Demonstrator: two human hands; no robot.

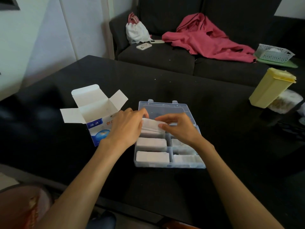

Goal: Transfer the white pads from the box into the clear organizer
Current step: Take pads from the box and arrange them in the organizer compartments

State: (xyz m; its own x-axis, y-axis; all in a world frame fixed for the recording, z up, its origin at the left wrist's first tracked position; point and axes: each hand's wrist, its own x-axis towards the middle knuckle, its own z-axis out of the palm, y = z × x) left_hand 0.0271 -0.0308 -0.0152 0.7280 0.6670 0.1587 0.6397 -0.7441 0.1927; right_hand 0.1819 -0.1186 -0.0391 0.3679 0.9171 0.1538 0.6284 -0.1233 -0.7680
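A small stack of white pads (pixel 151 125) is held between both hands over the far left compartment of the clear organizer (pixel 170 164). My left hand (pixel 126 125) grips the stack's left end and my right hand (pixel 179 125) pinches its right end. The organizer sits on the black table with its lid open toward the sofa. More white pads (pixel 152 157) fill its near compartments. The white and blue cardboard box (pixel 97 111) stands open just left of the organizer, partly behind my left hand. Its inside is hidden from here.
A yellow plastic container (pixel 270 87) leans on a clear bag at the table's right edge. Behind the table a dark sofa (pixel 156 55) holds a pink garment (pixel 204 37), a white bag (pixel 136 31), two phones and a white basket (pixel 274 52).
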